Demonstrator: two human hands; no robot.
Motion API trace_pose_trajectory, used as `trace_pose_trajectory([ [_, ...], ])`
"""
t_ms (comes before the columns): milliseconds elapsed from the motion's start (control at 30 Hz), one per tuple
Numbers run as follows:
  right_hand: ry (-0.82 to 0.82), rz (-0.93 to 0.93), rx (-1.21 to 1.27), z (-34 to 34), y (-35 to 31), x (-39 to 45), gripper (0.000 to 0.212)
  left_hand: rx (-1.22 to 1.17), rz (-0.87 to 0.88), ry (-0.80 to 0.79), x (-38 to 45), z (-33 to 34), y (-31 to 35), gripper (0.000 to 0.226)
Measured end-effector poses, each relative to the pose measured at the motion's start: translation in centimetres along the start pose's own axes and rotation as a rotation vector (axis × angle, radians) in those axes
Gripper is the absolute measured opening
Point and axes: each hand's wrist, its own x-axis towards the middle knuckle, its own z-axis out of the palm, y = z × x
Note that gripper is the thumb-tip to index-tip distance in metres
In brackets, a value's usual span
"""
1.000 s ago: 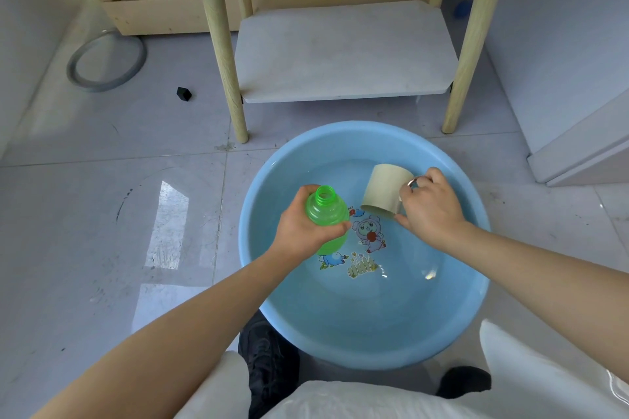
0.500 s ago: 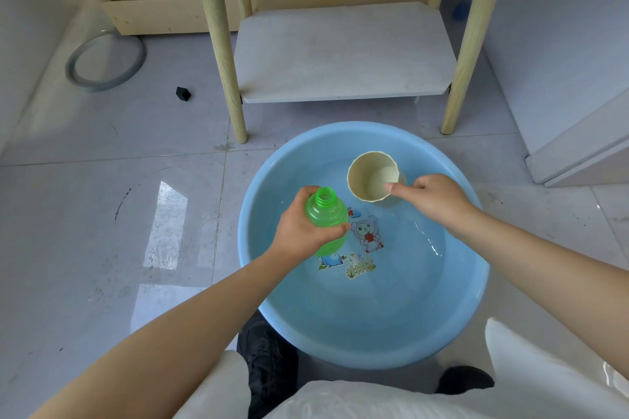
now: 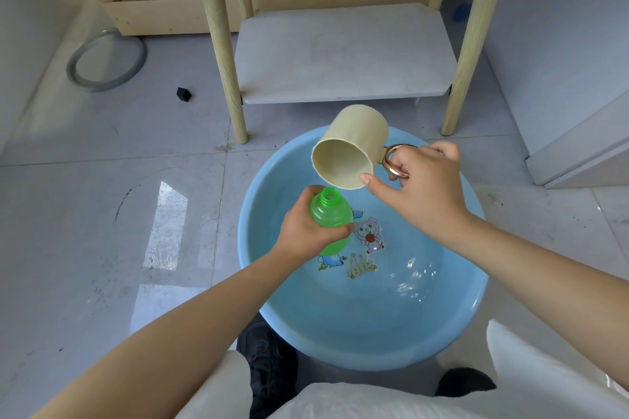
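Dipped in the basin a moment ago, the beige cup now tilts from the right hand, fingers curled through its handle, mouth just above the open green bottle gripped by the left hand; pouring seems next.

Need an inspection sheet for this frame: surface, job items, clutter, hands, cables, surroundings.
Surface: glossy grey tiled floor, scuffed; a blue basin stands on it, holding shallow water over cartoon stickers.
Job's things: green bottle, uncapped, roughly upright over the basin; beige cup with a metal handle, tipped on its side, mouth just above the bottle's neck; no stream seen.
Clutter: small black object and grey ring on the floor, left of the table.
Hands: left hand grips the bottle's body; right hand holds the cup by its handle.
Cables: nothing seen.
Surroundings: wooden-legged table with a low shelf behind the basin; black shoes at the near rim.
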Motion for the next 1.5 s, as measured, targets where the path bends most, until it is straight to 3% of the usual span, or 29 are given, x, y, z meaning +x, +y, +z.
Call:
trace_pose_trajectory([
  [467,0.203,-0.287,-0.118,0.12,0.30,0.09,0.044,-0.016,0.001,0.003,0.10,0.08,0.09,0.070],
  [1033,0.262,-0.404,-0.180,0.12,0.34,0.47,0.047,-0.025,0.008,0.009,0.18,0.14,-0.01,0.066],
  [1267,0.215,-0.315,-0.148,-0.20,0.17,0.25,0.047,-0.022,0.006,0.005,0.06,0.07,0.13,0.063],
  [1500,-0.127,0.098,-0.145,-0.22,0.97,0.21,0.052,-0.025,0.003,0.010,0.26,-0.11,0.03,0.061],
])
